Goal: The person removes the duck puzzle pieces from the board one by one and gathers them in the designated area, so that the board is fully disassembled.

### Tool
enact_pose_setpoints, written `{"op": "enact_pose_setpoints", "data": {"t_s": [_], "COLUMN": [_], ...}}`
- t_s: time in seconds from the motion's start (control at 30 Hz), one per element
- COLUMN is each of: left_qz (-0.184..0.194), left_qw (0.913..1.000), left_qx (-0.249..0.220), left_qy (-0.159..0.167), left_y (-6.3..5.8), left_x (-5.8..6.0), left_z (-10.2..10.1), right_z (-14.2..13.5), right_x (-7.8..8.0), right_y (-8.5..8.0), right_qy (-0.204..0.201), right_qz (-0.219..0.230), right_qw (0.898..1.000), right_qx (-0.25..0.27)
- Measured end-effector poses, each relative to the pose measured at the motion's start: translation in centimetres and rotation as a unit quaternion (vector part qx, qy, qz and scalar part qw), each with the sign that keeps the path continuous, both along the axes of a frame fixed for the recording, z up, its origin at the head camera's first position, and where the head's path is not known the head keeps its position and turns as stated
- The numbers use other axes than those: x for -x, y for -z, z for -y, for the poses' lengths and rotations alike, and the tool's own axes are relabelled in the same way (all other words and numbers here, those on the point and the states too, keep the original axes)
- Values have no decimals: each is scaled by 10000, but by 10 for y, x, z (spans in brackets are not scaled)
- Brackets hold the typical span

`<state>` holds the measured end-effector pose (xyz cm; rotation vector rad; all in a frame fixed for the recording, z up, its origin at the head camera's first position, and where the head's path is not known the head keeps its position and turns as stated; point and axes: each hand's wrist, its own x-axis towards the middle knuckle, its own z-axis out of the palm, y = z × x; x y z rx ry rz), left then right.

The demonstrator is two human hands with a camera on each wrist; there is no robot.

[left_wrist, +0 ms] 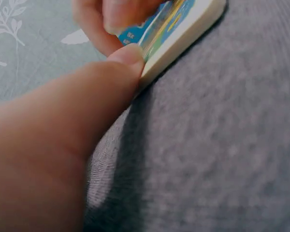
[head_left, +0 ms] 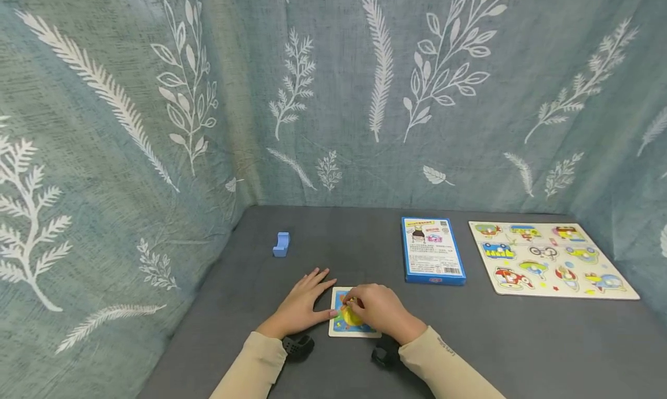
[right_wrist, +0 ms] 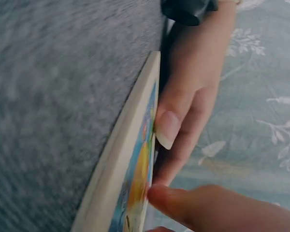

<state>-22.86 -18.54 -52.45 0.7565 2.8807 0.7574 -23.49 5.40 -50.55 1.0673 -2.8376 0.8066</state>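
Head view: positioned above the near side of the table [head_left: 333, 373], facing forward and down. Longest range of the three; it frames the left hand [head_left: 304, 303], the right hand [head_left: 384, 311], the small board [head_left: 344, 328] and the curtain [head_left: 339, 86] beyond.

Left wrist camera [head_left: 298, 348]: close range, low over the table, facing along the left hand to the board's edge. Frame rolled: curtain upper left, table right.

Right wrist camera [head_left: 384, 354]: close range, low, facing across the board toward the left hand. Frame rolled sideways: table left, curtain right.

Both wrist views share the board and part of each hand.
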Motion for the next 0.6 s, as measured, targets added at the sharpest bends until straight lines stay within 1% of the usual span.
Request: {"op": "enact_pose_setpoints", "data": {"t_s": [0.2, 0.3, 0.43, 0.5, 0.6], "left_qz": [-10, 27, 45, 13, -71], "left_qw": [9997, 9996, 9995, 9991, 9979], "left_qx": [-223, -277, -309, -365, -478], "left_qy": [22, 0, -111, -226, -434], "left_y": [3, 6, 8, 8, 8], "left_x": [0, -1, -1, -1, 0], "left_z": [-1, 0, -2, -5, -9], "right_z": [-1, 2, 6, 9, 11], "right_x": [9, 12, 17, 18, 19], "right_y": [4, 4, 3, 3, 3], "right_qy": [-473, -635, -655, -612, -535], "right_qz": [42, 248, 496, 486, 357], "right_qw": [9974, 9955, 9935, 9933, 9939], "right_qx": [-545, -664, -783, -851, -891]}}
